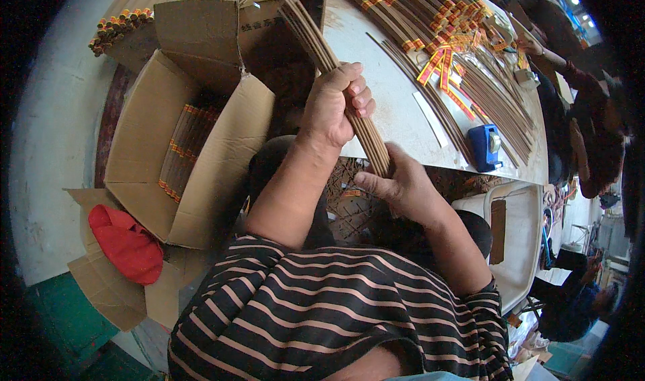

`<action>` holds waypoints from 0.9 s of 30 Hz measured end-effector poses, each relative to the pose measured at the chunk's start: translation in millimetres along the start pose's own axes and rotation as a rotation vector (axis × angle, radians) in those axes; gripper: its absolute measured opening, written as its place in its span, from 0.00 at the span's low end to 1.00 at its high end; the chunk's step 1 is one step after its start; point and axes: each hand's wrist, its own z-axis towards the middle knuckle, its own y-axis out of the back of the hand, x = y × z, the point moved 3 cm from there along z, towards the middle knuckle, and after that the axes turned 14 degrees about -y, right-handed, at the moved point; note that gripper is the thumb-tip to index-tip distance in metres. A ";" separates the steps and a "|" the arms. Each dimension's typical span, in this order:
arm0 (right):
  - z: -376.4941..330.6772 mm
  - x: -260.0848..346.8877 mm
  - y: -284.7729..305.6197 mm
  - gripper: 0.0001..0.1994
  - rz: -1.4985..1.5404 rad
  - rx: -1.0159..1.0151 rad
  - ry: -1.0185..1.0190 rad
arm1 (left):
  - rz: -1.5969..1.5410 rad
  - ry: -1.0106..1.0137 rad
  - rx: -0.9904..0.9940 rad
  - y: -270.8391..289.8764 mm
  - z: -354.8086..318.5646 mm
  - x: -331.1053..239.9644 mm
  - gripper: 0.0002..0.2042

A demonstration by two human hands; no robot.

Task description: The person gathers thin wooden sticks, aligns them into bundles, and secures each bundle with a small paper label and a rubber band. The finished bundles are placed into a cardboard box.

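Observation:
A bundle of thin brown incense sticks (314, 37) slants across in front of me, its upper end toward the far left. My left hand (334, 104) is wrapped round the middle of the bundle, fingers closed. Lower down, my right hand (408, 185) grips the near end, thumb on one side; its other fingers are mostly hidden behind. No band shows on this bundle. On the white table (376, 85) beyond lie finished bundles (430, 12) with red and yellow bands, loose sticks (500, 106) and loose paper bands (443, 72).
To the left stands an open cardboard box (218, 159) with banded bundles (188, 146) inside; a red cloth item (125, 245) lies by its near flap. A blue tape dispenser (484, 147) sits at the table's near edge, above a white tub (524, 247). Another person's arm (547, 53) reaches in at the far right.

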 end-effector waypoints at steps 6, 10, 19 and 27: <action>11.8 -6.4 -7.0 0.11 -0.021 -0.062 -0.009 | 0.221 -0.181 -0.029 -13.6 -3.5 -7.0 0.11; 14.4 -10.4 -9.7 0.11 -0.167 -0.253 0.182 | 0.246 -0.172 -0.046 -9.2 -4.7 -12.7 0.11; 4.4 6.6 -6.3 0.13 0.221 0.118 -0.050 | 0.069 -0.160 0.202 -29.0 -4.3 -20.6 0.12; 48.0 32.1 25.1 0.14 0.345 -0.154 0.449 | 0.657 -0.550 0.626 -117.1 -2.5 -35.9 0.12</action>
